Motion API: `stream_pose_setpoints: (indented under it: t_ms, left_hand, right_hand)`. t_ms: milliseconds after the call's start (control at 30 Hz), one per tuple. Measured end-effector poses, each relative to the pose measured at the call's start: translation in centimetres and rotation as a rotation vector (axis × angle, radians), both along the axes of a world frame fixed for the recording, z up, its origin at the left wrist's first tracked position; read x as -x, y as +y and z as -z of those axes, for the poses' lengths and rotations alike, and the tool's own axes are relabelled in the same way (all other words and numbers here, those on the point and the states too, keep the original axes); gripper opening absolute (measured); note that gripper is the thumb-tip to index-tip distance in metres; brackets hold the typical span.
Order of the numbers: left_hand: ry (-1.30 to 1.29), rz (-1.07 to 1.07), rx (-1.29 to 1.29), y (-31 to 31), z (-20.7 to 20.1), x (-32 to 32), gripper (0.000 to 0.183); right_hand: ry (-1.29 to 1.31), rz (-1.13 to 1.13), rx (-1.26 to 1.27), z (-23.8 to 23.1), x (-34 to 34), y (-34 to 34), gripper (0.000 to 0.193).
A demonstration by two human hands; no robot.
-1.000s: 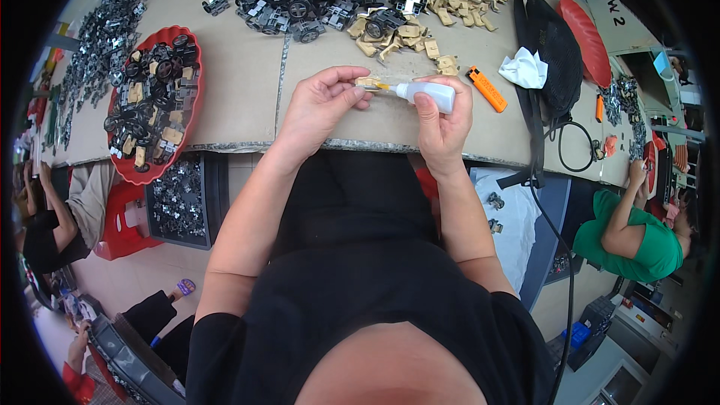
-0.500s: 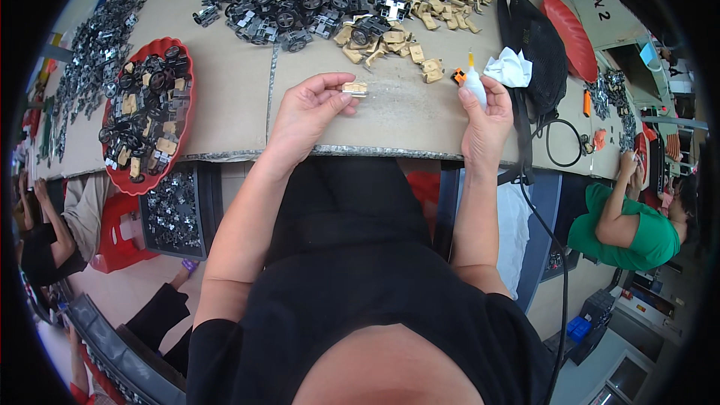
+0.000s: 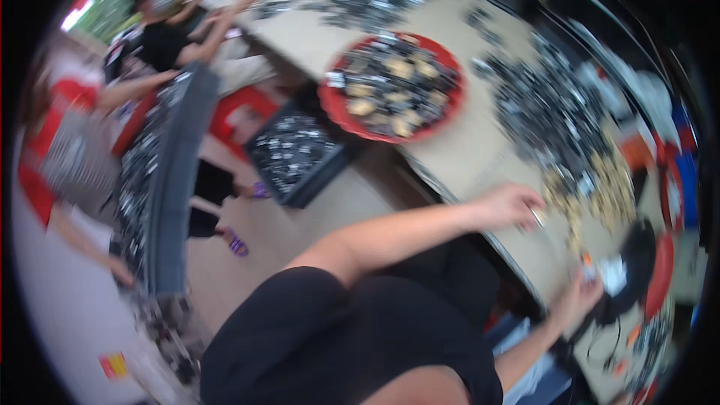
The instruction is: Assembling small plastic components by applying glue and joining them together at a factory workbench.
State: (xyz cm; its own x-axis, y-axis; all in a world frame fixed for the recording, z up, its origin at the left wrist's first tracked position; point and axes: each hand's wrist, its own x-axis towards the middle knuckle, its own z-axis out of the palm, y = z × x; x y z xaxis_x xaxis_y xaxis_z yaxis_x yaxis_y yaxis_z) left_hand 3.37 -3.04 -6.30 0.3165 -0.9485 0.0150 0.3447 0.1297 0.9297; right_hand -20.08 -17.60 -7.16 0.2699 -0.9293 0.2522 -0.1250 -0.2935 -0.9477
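The picture is smeared by motion. My left hand (image 3: 504, 208) is over the table's front edge, its fingers closed on a small tan toy part (image 3: 539, 217) with a silvery edge. Farther right, my right hand (image 3: 574, 300) is wrapped round a small white squeeze bottle (image 3: 589, 273), mostly hidden by the fingers. An orange bit (image 3: 586, 259) shows at its top. Beyond my hands lie a heap of tan parts (image 3: 606, 191) and a larger heap of black and silver wheeled parts (image 3: 544, 109). A crumpled white tissue (image 3: 613, 276) is just beside my right hand.
On the table (image 3: 480, 161), a red scalloped tray (image 3: 327, 101) holds mixed black and tan parts. A dark crate (image 3: 292, 156) of parts stands below. A black bag (image 3: 637, 259) lies at the right. At the left, people sit near a long grey bin (image 3: 174, 202).
My view has swung to the left and tilted, so the table, tray and both hands appear farther right. Both hands keep hold of the toy part and the bottle.
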Motion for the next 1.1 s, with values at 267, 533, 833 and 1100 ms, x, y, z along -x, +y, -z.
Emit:
stream_pose_setpoints:
  t_ms: [267,533,833,1100]
  left_hand:
    - [0.071,0.016,0.072,0.1,-0.7,0.2,0.022]
    - [-0.003,0.123,0.131,-0.1,-1.9,1.8,0.018]
    - [-0.079,0.169,0.094,0.4,-3.4,2.1,0.021]
    - [0.091,0.258,0.043,0.1,-3.3,1.8,0.022]
  right_hand:
    - [0.048,0.01,0.011,0.1,0.7,-0.1,0.038]
    - [-0.415,-0.39,-0.408,-3.2,-2.8,7.1,0.047]
    - [-0.632,-0.753,-0.722,-2.2,-5.8,7.7,0.051]
    - [-0.749,-0.928,-0.971,-1.5,-6.0,6.6,0.05]
